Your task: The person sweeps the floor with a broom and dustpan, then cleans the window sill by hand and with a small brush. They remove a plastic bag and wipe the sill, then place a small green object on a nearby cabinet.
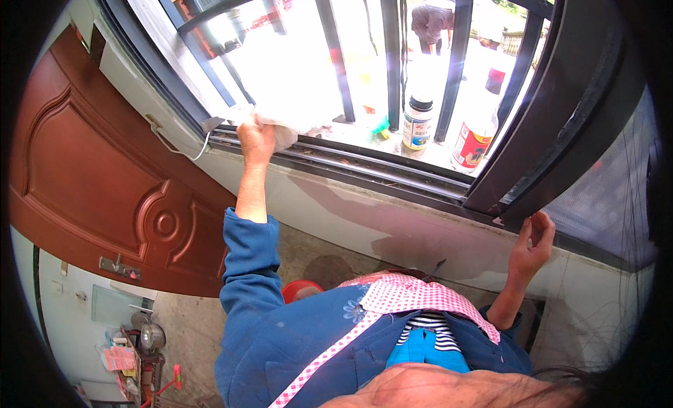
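My left hand (257, 137) is closed on a whitish cloth or thin plastic (285, 136) at the window's lower track (336, 158); glare hides much of it. My right hand (533, 240), fingers curled and apart, touches or nearly touches the bottom of the dark window frame (512, 216) and holds nothing that shows. Beyond the track, on the outer sill, stand a white bottle with a black cap (418, 125) and a clear bottle with a red label (473, 142). A green item (380, 125) lies left of them.
Dark window bars (393, 66) rise beyond the sill. A white cable (197, 153) hangs by the left frame corner. A brown panelled door (94, 161) stands at left. A red container (301, 291) is below. Outside, a person (432, 24) bends over.
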`<act>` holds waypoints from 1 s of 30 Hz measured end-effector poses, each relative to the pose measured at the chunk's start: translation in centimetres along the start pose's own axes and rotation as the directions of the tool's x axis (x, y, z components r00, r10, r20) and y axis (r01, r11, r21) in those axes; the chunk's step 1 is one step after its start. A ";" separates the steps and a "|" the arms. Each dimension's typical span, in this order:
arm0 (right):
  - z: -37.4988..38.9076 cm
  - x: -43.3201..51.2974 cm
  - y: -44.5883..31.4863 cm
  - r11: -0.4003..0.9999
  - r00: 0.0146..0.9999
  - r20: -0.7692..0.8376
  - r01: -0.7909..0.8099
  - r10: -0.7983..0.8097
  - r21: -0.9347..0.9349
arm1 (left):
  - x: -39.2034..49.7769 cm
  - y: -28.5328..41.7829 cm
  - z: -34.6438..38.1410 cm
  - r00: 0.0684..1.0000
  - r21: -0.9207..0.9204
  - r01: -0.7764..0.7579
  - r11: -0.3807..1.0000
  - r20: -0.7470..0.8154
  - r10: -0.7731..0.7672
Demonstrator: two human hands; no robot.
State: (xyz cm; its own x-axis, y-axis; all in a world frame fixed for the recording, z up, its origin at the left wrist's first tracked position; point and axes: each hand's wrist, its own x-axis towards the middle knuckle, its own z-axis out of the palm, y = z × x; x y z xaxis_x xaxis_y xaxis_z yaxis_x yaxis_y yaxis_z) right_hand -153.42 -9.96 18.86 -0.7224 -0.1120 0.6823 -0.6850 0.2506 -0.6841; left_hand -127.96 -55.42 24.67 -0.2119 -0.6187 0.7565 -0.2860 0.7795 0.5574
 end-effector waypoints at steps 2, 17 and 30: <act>0.0 -0.1 0.1 0.999 1.000 0.010 -0.022 0.022 0.037 | 0.8 -0.5 -0.8 0.994 -0.077 0.063 0.995 -0.081 -0.069; -1.1 -0.1 -2.9 0.978 0.959 -0.195 0.195 -0.207 -0.080 | 3.4 2.4 -5.3 0.804 -0.714 -0.038 0.699 -0.438 -0.403; 8.3 0.3 -14.4 0.705 0.730 0.084 0.612 -0.678 0.358 | -0.5 5.2 -14.1 0.823 -0.677 -0.220 0.702 -0.515 -0.238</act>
State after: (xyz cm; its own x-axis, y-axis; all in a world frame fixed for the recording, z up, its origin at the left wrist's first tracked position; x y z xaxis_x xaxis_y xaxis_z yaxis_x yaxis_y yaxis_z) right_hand -144.61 -21.55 26.78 -0.0713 -0.3329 0.9403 -0.9589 -0.2367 -0.1566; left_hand -116.14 -49.70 32.05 0.3748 -0.6448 0.6662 0.4785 0.7500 0.4567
